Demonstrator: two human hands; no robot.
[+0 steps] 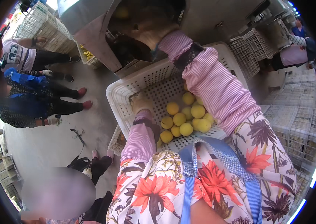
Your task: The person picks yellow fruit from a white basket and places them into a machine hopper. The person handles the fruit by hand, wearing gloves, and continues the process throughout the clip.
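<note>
A white plastic crate (124, 112) with perforated walls and floor stands in front of me. Round yellow fruits (179, 119) lie together in its near right part. My left hand (141, 103), in a light glove, is inside the crate at its left wall, to the left of the fruits; whether it holds anything is hidden. My right hand (155, 32), also gloved, reaches past the far rim into the dark opening of a metal machine (90, 30). Its fingers are blurred and in shadow, so their grip does not show. A yellowish round shape is dimly visible inside the opening.
Several people stand at the left, one person (58, 193) is close at lower left, and another (295, 54) is at far right. Stacked crates (292, 120) rise on the right. A crate with yellow fruits (88, 54) sits beside the machine. A dark strap lies on the floor.
</note>
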